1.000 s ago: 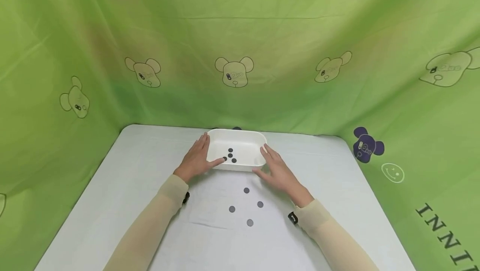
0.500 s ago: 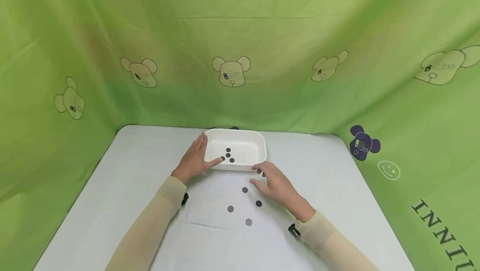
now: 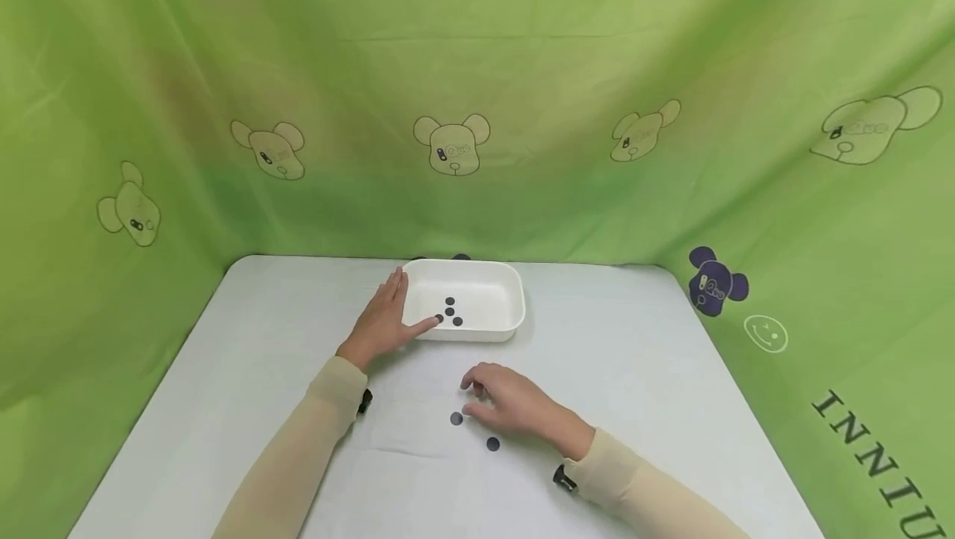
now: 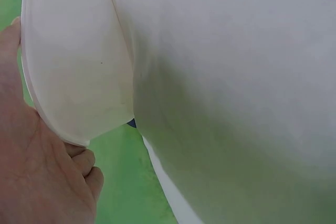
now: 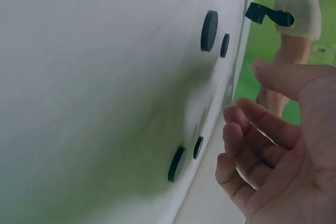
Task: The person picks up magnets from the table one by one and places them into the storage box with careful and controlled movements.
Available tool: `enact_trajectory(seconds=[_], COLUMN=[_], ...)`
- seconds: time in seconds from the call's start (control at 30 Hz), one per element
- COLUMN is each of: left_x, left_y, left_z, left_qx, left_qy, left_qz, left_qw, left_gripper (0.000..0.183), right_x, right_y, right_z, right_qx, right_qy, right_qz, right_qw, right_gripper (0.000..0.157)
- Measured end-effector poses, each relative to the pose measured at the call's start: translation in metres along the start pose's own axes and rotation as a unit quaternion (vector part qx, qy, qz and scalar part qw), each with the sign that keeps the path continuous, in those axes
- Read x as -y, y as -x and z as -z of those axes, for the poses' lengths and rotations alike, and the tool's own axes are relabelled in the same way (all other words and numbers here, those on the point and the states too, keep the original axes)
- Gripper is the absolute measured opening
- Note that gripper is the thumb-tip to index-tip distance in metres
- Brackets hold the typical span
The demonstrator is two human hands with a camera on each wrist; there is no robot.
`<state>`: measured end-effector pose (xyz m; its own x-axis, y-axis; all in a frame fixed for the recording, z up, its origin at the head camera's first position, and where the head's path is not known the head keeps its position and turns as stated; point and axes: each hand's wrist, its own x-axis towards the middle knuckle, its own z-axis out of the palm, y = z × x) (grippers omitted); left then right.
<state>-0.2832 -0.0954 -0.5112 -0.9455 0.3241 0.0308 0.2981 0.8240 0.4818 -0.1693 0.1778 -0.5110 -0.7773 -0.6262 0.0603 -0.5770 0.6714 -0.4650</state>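
Observation:
A white oval-cornered container (image 3: 462,337) stands near the table's back edge with several round black discs (image 3: 450,312) inside. My left hand (image 3: 379,323) rests against its left end, fingers straight along the outside and thumb reaching over the near rim; the left wrist view shows the palm (image 4: 39,166) close to the rim. My right hand (image 3: 507,400) hovers low over the table in front of the container, fingers loosely bent and holding nothing. Beside its thumb lies a disc (image 3: 457,419), and another disc (image 3: 493,444) is nearer. The right wrist view shows several discs (image 5: 209,31) on the table.
A white cloth covers the table (image 3: 597,340). Green curtains (image 3: 522,207) with printed bear heads hang behind and at both sides. Each sleeve has a dark clip (image 3: 564,479) near the cuff.
My right hand has left the container's right end and moved down and left over the discs on the table, hiding two of them in the head view. My left hand has stayed at the container.

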Motion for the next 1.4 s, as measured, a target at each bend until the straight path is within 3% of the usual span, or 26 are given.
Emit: enact_trajectory(seconds=[0.17,0.33,0.6,1.0,1.17,1.4], left_x=[-0.001,0.000,-0.004,-0.004,-0.004,-0.003], left_y=[0.002,0.002,0.003,0.004,0.003,0.003], left_z=[0.000,0.001,0.000,0.001,0.001,0.000], left_qx=[0.005,0.002,0.004,0.000,-0.003,-0.002], left_qy=[0.000,-0.007,-0.003,0.000,0.000,-0.001], left_qz=[-0.001,0.000,0.000,0.011,0.008,0.007], left_qw=[1.0000,1.0000,1.0000,0.9999,1.0000,1.0000], left_gripper=[0.118,0.117,0.116,0.116,0.116,0.116], right_x=[0.005,0.011,0.016,0.022,0.024,0.024], right_y=[-0.006,-0.013,-0.015,-0.014,-0.015,-0.012], right_z=[-0.005,-0.008,-0.008,-0.008,-0.008,-0.009], right_qx=[0.032,0.056,0.079,0.067,0.064,0.061], right_qy=[0.032,0.064,0.135,0.176,0.194,0.182], right_qz=[0.000,0.025,0.052,0.080,0.083,0.076], right_qw=[0.999,0.996,0.986,0.979,0.975,0.978], right_gripper=[0.030,0.031,0.032,0.012,0.011,0.013])
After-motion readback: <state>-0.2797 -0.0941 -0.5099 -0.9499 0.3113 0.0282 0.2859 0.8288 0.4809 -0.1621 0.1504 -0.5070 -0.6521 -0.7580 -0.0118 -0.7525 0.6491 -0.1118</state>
